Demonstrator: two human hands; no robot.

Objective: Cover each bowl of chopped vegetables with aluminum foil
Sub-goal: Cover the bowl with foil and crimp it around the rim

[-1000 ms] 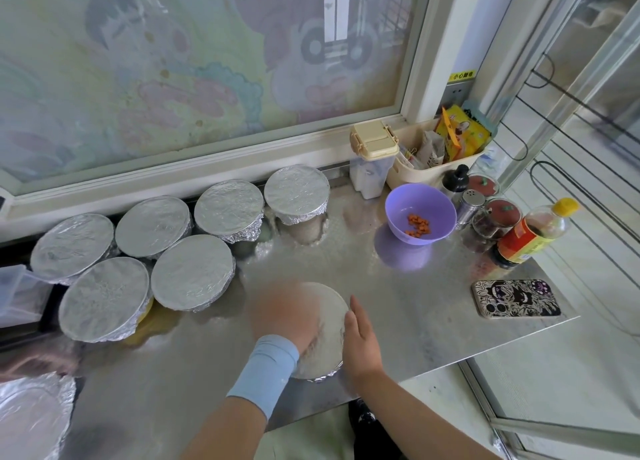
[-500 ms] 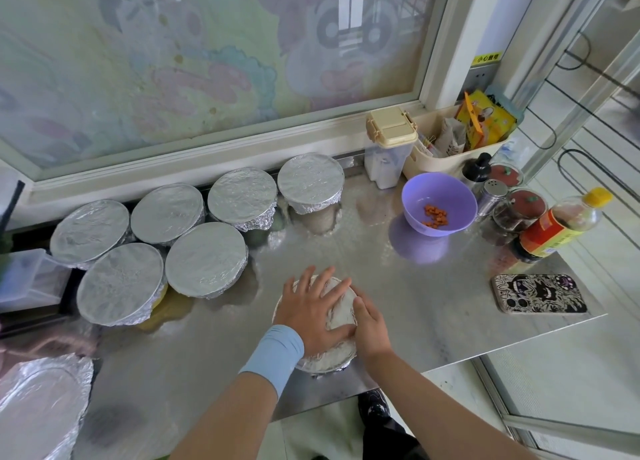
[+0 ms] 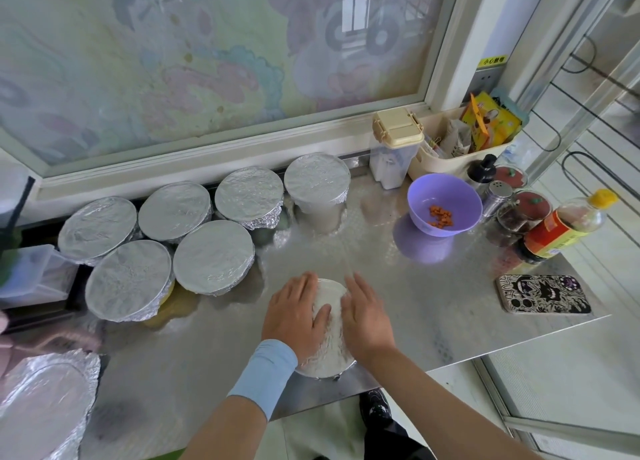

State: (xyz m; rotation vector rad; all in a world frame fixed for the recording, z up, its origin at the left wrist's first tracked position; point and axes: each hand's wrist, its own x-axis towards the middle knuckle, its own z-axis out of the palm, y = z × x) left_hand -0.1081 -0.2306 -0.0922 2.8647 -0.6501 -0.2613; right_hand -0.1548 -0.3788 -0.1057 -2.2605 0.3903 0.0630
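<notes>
Foil-topped bowl (image 3: pixel 328 357) sits near the front edge of the counter (image 3: pixel 415 286), directly in front of the person. Both hands lie on top of it.

Left hand (image 3: pixel 294 316): flat, palm down, fingers straight and slightly spread, covering the left half of the foil (image 3: pixel 327 298). It grips nothing. A blue sleeve covers the wrist.

Right hand (image 3: pixel 365 316): flat, fingers straight and together, lying along the right side of the top. It also grips nothing.

A strip of foil shows between the two hands, and more shows at the near rim below them. The foil is folded down over the rim.

Six covered bowls (image 3: pixel 213 257) stand in two rows to the left, toward the window. Purple bowl (image 3: pixel 446 191), uncovered and holding orange pieces (image 3: pixel 440 215), stands back right, well apart from the hands. Phone (image 3: pixel 543 298) lies flat on the counter, far right.
</notes>
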